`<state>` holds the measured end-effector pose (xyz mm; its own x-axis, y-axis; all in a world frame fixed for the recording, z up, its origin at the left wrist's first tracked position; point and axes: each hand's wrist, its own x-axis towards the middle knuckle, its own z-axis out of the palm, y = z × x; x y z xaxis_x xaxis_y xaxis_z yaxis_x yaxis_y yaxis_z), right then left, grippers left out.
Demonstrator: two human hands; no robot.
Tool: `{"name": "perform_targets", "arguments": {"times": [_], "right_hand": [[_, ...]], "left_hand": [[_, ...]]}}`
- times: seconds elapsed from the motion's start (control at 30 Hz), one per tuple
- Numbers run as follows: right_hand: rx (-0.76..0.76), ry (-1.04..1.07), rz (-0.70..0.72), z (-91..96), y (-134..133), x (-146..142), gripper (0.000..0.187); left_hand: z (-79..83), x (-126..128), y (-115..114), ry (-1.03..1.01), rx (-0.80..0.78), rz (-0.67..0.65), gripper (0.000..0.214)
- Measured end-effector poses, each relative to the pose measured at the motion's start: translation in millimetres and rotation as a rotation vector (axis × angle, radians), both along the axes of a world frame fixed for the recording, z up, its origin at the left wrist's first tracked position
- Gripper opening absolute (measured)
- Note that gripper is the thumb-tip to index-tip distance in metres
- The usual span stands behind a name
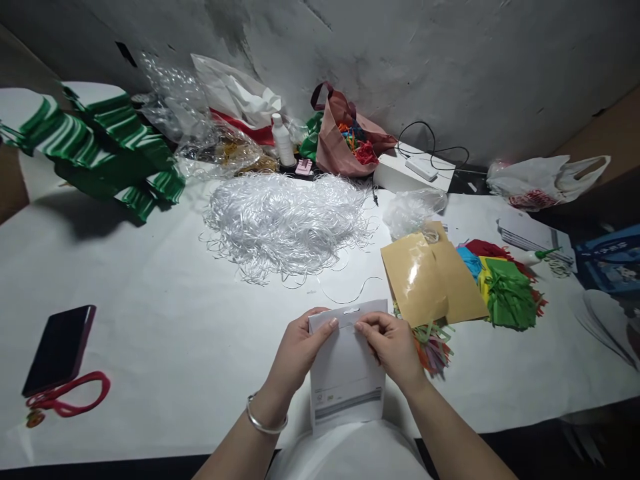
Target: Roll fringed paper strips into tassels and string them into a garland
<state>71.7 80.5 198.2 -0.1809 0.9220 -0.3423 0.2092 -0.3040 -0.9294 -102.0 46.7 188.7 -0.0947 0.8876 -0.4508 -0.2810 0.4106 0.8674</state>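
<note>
Fingers of the left hand (294,350) grip the upper left edge of a white hang-slot paper packet (349,367), and those of the right hand (395,343) pinch its top right part, above the near edge of the white-covered table (200,387); well left of the packet lies a dark smartphone (60,350), beyond the packet a heap of shiny white strands (285,223), just right of it kraft-brown paper (420,287), farther right a green fringed bundle (510,293)

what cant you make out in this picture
Head view:
small print on the white rectangular paper packet: too small
part of the left hand: hidden behind the packet
contents of crumpled white plastic carrier bag: hidden by its sides
blue printed item: cut off by right edge
</note>
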Motion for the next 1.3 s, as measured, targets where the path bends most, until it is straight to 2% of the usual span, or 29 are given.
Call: {"name": "perform_targets", "arguments": {"times": [0.13,0.23,0.47,0.6,0.77,0.87,0.97,1.07,1.23,1.3], "right_hand": [[0.058,-0.054,-0.005,3.0,-4,0,0.025],[0.159,-0.127,0.008,4.7,-7,0,0.02],[0.655,-0.401,0.043,1.0,-15,0,0.014],[0.812,-0.55,0.059,1.9,-18,4,0.021],[0.747,-0.652,-0.087,7.7,-8,14,0.037],[0.677,-0.528,-0.122,9.7,-4,18,0.044],[0.644,-0.401,-0.111,11.1,-4,18,0.065],[0.666,-0.414,-0.098,14.2,-6,15,0.08],[0.576,-0.301,0.032,18.8,-4,13,0.055],[0.566,-0.277,0.021,18.2,-5,14,0.054]], "left_hand": [[4.4,2,1,0.038,-0.003,0.004,0.035],[6.9,4,2,0.1,0.002,0.013,0.036],[12.4,9,-1,0.07,-0.017,0.008,0.03],[16.3,11,-4,0.04,-0.018,0.023,0.03],[16.0,7,-6,-0.045,-0.017,0.032,0.029],[13.9,6,-8,-0.045,-0.002,0.027,0.028],[16.6,8,-9,-0.027,0.011,0.03,0.028],[25.2,14,-11,-0.015,0.031,0.006,0.028],[35.5,18,-14,0.002,0.086,-0.021,0.027],[34.9,17,-14,-0.019,0.094,-0.028,0.026]]}}
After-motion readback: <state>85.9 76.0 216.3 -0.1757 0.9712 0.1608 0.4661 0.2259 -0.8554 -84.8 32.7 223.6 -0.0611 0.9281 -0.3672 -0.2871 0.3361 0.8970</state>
